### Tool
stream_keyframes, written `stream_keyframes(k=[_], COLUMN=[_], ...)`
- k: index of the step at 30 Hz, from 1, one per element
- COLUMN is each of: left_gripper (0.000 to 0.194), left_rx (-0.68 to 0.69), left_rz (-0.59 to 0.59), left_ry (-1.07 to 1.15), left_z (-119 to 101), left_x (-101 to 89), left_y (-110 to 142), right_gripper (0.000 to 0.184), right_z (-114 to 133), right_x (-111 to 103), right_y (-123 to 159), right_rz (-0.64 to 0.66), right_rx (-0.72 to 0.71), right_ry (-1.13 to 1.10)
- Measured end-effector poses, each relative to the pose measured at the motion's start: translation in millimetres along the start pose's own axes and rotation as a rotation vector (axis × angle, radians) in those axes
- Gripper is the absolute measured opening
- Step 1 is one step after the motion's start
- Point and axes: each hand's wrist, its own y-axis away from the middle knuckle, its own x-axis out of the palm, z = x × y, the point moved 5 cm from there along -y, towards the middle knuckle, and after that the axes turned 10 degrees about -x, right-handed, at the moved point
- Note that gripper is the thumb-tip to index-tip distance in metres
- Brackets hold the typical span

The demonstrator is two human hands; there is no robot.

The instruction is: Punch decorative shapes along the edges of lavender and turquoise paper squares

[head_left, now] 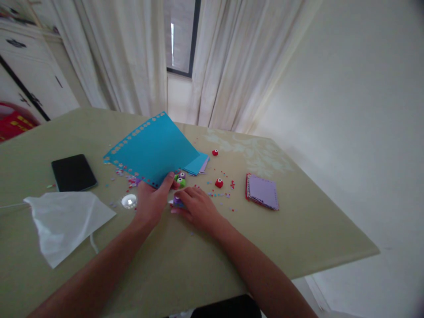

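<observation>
My left hand pinches the near edge of a blue paper sheet whose borders carry rows of punched holes; the sheet is lifted at a slant above the table. My right hand is closed over a small purple punch on the tabletop, just right of the left hand. A green punch and another purple one lie just beyond the fingers. Two red punches sit further right.
A black phone and a white plastic bag lie at left. A stack of lilac and red paper squares rests at right. More sheets lie under the blue one. Confetti bits dot the table. Curtains hang behind.
</observation>
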Motion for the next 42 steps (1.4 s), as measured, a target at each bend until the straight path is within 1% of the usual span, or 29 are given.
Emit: stream_keyframes(k=[2, 3, 4, 5, 8, 10, 12, 15, 18, 23, 28, 32, 37, 39, 42], left_gripper=[0.030, 0.030, 0.030, 0.031, 0.031, 0.031, 0.030, 0.028, 0.027, 0.028, 0.026, 0.024, 0.021, 0.020, 0.021], left_rx=[0.004, -0.007, -0.025, -0.045, -0.076, -0.064, -0.051, -0.052, -0.059, -0.045, -0.049, -0.022, 0.028, 0.046, 0.030], left_rz=[0.018, 0.031, 0.043, 0.051, 0.059, 0.074, 0.104, 0.157, 0.186, 0.191, 0.192, 0.196, 0.188, 0.183, 0.193], left_ry=[-0.029, -0.045, -0.060, -0.070, -0.084, -0.111, -0.144, -0.161, -0.171, -0.172, -0.162, -0.160, -0.194, -0.206, -0.223], left_z=[-4, -4, -5, -5, -5, -5, -5, -5, -4, -2, -2, -4, -6, -6, -5], left_x=[1.8, 3.0, 4.2, 5.2, 6.6, 8.0, 10.4, 15.2, 18.7, 19.4, 19.4, 20.7, 21.2, 21.0, 21.3], left_y=[3, 5, 7, 8, 11, 12, 14, 17, 20, 21, 21, 21, 20, 21, 21], right_gripper=[0.024, 0.019, 0.017, 0.017, 0.028, 0.037, 0.043, 0.042, 0.043, 0.044, 0.046, 0.048, 0.054, 0.055, 0.052], right_z=[-10, -16, -21, -27, -45, -52, -55, -52, -45, -39, -38, -38, -40, -41, -41], right_x=[-3, -5, -8, -13, -27, -34, -38, -39, -36, -33, -30, -27, -26, -26, -28], right_y=[5, 9, 12, 16, 28, 35, 38, 39, 37, 34, 35, 35, 35, 34, 34], right_rz=[-0.001, -0.022, -0.066, -0.138, -0.408, -0.522, -0.564, -0.584, -0.586, -0.611, -0.596, -0.595, -0.623, -0.627, -0.660], right_rx=[0.099, 0.146, 0.190, 0.236, 0.377, 0.436, 0.474, 0.524, 0.547, 0.563, 0.576, 0.584, 0.611, 0.614, 0.604], right_ry=[-0.045, -0.089, -0.156, -0.246, -0.630, -0.889, -1.076, -1.221, -1.259, -1.263, -1.226, -1.216, -1.200, -1.187, -1.195])
